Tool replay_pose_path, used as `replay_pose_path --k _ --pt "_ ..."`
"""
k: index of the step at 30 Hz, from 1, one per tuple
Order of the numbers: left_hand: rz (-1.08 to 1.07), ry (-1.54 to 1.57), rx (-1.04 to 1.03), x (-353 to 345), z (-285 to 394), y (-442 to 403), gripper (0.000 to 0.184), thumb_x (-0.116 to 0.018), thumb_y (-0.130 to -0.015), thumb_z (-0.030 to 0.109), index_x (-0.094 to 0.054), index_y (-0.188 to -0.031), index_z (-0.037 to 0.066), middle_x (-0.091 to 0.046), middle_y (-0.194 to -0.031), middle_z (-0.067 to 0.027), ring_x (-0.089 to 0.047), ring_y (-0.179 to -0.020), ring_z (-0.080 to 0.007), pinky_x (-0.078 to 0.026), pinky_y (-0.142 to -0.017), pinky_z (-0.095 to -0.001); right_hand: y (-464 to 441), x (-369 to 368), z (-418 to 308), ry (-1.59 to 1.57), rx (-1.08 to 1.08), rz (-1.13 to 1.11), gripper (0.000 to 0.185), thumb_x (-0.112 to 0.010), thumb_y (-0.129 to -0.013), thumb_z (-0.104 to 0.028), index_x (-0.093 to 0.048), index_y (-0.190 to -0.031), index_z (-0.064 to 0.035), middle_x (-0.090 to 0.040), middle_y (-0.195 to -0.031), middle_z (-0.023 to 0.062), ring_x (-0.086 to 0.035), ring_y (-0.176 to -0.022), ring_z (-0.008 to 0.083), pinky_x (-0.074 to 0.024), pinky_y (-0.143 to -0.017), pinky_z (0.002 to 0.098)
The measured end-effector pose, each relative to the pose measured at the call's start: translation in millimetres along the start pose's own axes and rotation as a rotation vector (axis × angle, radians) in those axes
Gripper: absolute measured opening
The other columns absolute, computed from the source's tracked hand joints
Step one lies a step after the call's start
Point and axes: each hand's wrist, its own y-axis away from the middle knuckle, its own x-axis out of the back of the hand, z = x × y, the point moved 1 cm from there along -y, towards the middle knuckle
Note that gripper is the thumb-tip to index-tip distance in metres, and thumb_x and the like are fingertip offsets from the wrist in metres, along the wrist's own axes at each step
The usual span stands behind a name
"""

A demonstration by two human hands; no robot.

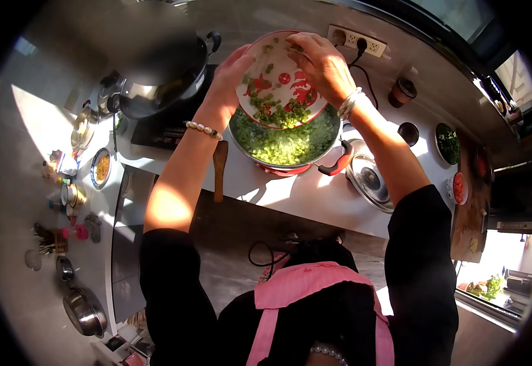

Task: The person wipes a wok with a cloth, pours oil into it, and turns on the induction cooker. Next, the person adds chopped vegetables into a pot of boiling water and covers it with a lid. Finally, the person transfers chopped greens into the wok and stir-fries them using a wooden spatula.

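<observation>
A white plate [285,60] with a red pattern and red rim is tipped over a pot [281,169]. Chopped green vegetables [283,114] cling to the plate and gather at its lower edge. More chopped greens [287,145] fill the pot beneath. My left hand [230,76] grips the plate's left rim. My right hand [322,64] is closed at the upper right rim, its fingers bent over the inner face. A wooden spatula [219,171] lies on the counter left of the pot, whose red and black handle [337,160] points right.
A glass lid [368,177] rests right of the pot. A large black wok [174,97] is at the left, near a black cooktop [156,134]. Bowls of greens [447,144] and red pieces [459,188] sit at the right. A cord runs from the wall socket [356,41].
</observation>
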Motion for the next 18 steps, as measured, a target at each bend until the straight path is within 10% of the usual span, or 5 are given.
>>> replay_pose_path --k 9,18 --pt "0.134 0.033 -0.072 6.7 -8.7 9.7 0.031 -0.053 -0.088 0.013 -0.054 -0.117 0.005 -0.058 -0.109 -0.0061 -0.056 -0.098 -0.0146 -0.046 -0.085 -0.0272 18.1 -85.8 -31.6 -0.323 0.051 0.094 0.043 -0.061 -0.069 -0.006 -0.045 -0.109 -0.0004 -0.052 -0.097 0.0181 -0.049 -0.093 0.0366 -0.0422 -0.08 0.0411" --pt "0.16 0.142 -0.171 15.7 -14.9 3.3 0.033 -0.054 -0.087 0.014 -0.052 -0.119 0.005 -0.058 -0.111 -0.0075 -0.058 -0.097 -0.0166 -0.047 -0.084 -0.0306 33.4 -92.8 -40.0 -0.267 0.1 -0.046 0.019 -0.063 -0.07 -0.004 -0.051 -0.086 -0.0037 -0.052 -0.085 0.0124 -0.051 -0.081 0.0325 -0.0425 -0.071 0.0385"
